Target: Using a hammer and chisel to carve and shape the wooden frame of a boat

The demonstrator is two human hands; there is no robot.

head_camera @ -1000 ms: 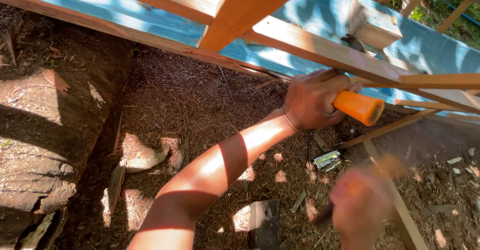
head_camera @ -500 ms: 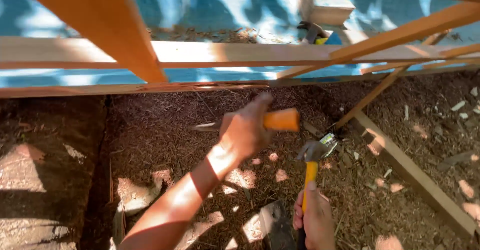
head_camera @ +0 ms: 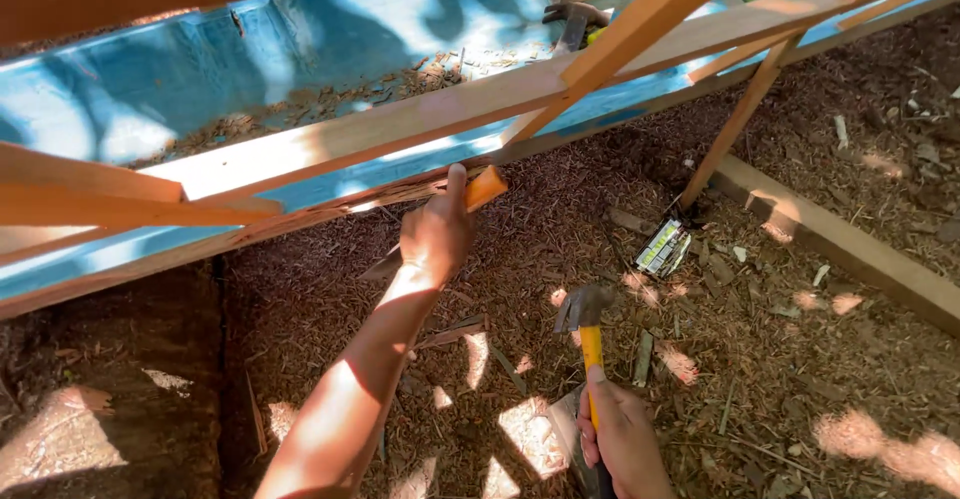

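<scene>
Left hand higher now, orange-handled tool (one); one hammer.

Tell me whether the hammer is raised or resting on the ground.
Raised. The right hand grips the yellow-handled hammer by its handle, head uppermost, above the mulch; nothing touches the head.

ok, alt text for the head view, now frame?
The left hand grips an orange-handled tool against the lower edge of a blue-painted wooden frame, while the right hand holds a yellow-handled hammer low over mulch-covered ground. A second hammer lies on the blue surface above.
</scene>
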